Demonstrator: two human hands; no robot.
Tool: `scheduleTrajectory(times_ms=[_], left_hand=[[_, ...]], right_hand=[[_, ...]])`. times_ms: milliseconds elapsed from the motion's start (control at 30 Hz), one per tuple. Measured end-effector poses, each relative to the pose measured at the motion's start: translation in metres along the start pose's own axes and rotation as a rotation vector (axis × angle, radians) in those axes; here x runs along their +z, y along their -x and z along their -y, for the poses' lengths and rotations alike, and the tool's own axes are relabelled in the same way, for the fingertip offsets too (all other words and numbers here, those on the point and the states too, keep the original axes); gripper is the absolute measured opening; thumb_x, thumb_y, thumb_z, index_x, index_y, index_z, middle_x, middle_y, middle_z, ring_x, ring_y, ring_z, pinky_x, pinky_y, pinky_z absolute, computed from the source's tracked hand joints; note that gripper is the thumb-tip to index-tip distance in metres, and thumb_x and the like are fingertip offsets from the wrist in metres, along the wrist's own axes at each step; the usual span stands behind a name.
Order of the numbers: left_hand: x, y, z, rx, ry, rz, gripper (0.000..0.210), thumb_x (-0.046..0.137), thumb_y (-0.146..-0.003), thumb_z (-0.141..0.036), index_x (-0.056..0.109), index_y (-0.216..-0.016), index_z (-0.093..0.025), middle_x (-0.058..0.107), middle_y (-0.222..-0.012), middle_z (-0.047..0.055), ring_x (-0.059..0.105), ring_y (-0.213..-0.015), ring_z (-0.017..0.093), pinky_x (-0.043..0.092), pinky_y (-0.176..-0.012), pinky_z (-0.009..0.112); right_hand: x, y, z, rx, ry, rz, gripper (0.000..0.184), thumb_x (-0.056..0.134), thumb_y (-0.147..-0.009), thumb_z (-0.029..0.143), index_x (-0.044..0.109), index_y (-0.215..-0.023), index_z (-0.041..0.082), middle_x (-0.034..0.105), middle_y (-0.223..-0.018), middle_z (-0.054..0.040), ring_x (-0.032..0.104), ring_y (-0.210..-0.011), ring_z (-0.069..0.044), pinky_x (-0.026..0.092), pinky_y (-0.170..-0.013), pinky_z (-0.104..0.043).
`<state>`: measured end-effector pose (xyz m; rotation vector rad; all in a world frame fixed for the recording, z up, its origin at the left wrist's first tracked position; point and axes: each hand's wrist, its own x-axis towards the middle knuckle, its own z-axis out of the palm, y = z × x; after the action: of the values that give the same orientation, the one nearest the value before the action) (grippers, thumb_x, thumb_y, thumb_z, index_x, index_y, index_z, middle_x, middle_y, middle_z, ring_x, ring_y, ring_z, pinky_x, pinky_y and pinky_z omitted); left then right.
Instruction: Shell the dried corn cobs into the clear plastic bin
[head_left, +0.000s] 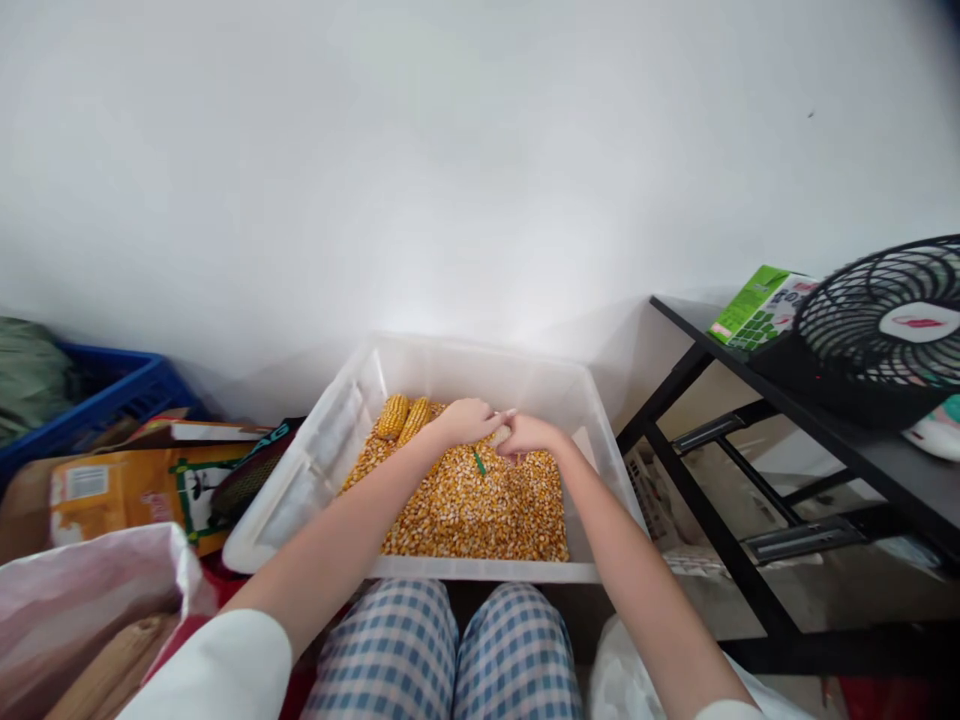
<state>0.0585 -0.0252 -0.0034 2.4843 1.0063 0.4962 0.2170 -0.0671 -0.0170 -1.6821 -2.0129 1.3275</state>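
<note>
My left hand [466, 420] and my right hand [529, 434] meet over a white plastic bin [300, 475]. Between them is a pale corn cob [499, 436], mostly hidden by the fingers, and both hands are closed on it. Loose yellow corn kernels [465, 515] spread across the bin's floor below. Left of my left hand, two ears of corn [393, 416] with their kernels on lie on the heap. A small green strip [478, 462] sits just under the hands; I cannot tell what it is.
At the left are a blue crate [112, 400], an orange package [112, 490] and a white-lined bag [97, 560] with bare cobs [112, 665]. A black table [757, 390] at the right carries a fan [900, 320] and a green box [761, 305]. A white wall rises behind the bin.
</note>
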Motion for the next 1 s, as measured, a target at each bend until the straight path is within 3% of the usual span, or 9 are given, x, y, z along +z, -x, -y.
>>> scheduleTrajectory(times_ms=[167,233,333,467,600,700,767,900,1000], left_hand=[[0.02,0.004,-0.014,0.125,-0.342,0.019,0.063,0.022,-0.084,-0.049,0.068,-0.062,-0.012,0.063,-0.062,0.017,0.061,-0.068,0.025,0.039,-0.066,0.033],[0.021,0.005,-0.016,0.127,-0.403,0.029,0.063,0.021,-0.085,-0.046,0.069,-0.065,-0.011,0.063,-0.064,0.017,0.061,-0.07,0.025,0.039,-0.065,0.033],[0.017,0.002,-0.012,0.065,-0.446,-0.007,0.063,0.018,-0.086,-0.043,0.069,-0.07,-0.01,0.064,-0.068,0.018,0.062,-0.071,0.027,0.039,-0.064,0.034],[0.012,-0.003,-0.003,-0.094,-0.339,-0.129,0.068,0.016,-0.084,-0.05,0.068,-0.07,-0.009,0.063,-0.071,0.021,0.061,-0.074,0.03,0.039,-0.066,0.037],[0.004,-0.008,0.015,-0.291,0.121,-0.166,0.07,0.016,-0.079,-0.06,0.062,-0.054,-0.013,0.061,-0.06,0.016,0.06,-0.072,0.026,0.04,-0.071,0.034],[-0.009,-0.011,0.033,-0.437,0.533,-0.163,0.074,-0.001,-0.081,-0.055,0.056,-0.052,-0.016,0.062,-0.06,0.013,0.06,-0.063,0.021,0.043,-0.064,0.03],[-0.016,-0.012,0.041,-0.582,0.866,-0.261,0.069,-0.001,-0.081,-0.052,0.055,-0.06,-0.016,0.064,-0.067,0.013,0.06,-0.061,0.019,0.045,-0.06,0.028],[-0.015,-0.016,0.031,-0.71,1.302,-0.354,0.054,0.016,-0.081,-0.05,0.055,-0.071,-0.014,0.064,-0.069,0.011,0.059,-0.058,0.017,0.046,-0.057,0.029],[-0.004,-0.02,0.012,-0.708,1.463,-0.365,0.046,0.023,-0.08,-0.046,0.054,-0.071,-0.014,0.062,-0.062,0.008,0.058,-0.055,0.016,0.047,-0.056,0.028]], right_hand=[[0.009,-0.005,-0.013,0.046,-0.242,0.283,0.018,0.064,-0.059,0.029,0.057,-0.066,0.014,0.059,-0.052,0.0004,0.055,-0.047,-0.012,0.045,-0.044,-0.022],[0.014,-0.007,-0.014,0.075,-0.239,0.287,0.017,0.063,-0.059,0.03,0.055,-0.061,0.015,0.055,-0.047,0.0022,0.051,-0.043,-0.011,0.043,-0.041,-0.022],[0.022,-0.014,-0.006,0.052,-0.063,0.042,0.012,0.059,-0.06,0.024,0.052,-0.055,0.015,0.049,-0.041,0.003,0.047,-0.037,-0.011,0.04,-0.039,-0.022],[0.034,-0.023,0.011,-0.003,0.292,-0.306,0.007,0.057,-0.059,0.021,0.057,-0.058,0.014,0.06,-0.053,-0.0042,0.056,-0.049,-0.016,0.04,-0.046,-0.024],[0.038,-0.022,0.013,0.043,0.271,-0.268,0.009,0.058,-0.059,0.024,0.057,-0.062,0.015,0.059,-0.052,-0.0031,0.055,-0.049,-0.015,0.04,-0.046,-0.022],[0.03,-0.016,0.004,0.103,-0.012,-0.163,0.01,0.057,-0.061,0.025,0.052,-0.062,0.017,0.053,-0.045,0.0013,0.05,-0.041,-0.012,0.038,-0.041,-0.022],[0.022,-0.013,-0.001,0.092,-0.245,-0.166,0.013,0.058,-0.062,0.026,0.05,-0.066,0.018,0.051,-0.046,0.003,0.047,-0.039,-0.011,0.038,-0.039,-0.022],[0.018,-0.014,0.002,0.024,-0.611,-0.19,0.017,0.059,-0.065,0.031,0.05,-0.07,0.017,0.052,-0.054,0.0021,0.047,-0.043,-0.009,0.042,-0.043,-0.022],[0.032,-0.021,0.014,-0.05,-0.653,-0.231,0.016,0.06,-0.063,0.028,0.051,-0.071,0.018,0.053,-0.055,0.0013,0.049,-0.046,-0.01,0.042,-0.044,-0.022]])
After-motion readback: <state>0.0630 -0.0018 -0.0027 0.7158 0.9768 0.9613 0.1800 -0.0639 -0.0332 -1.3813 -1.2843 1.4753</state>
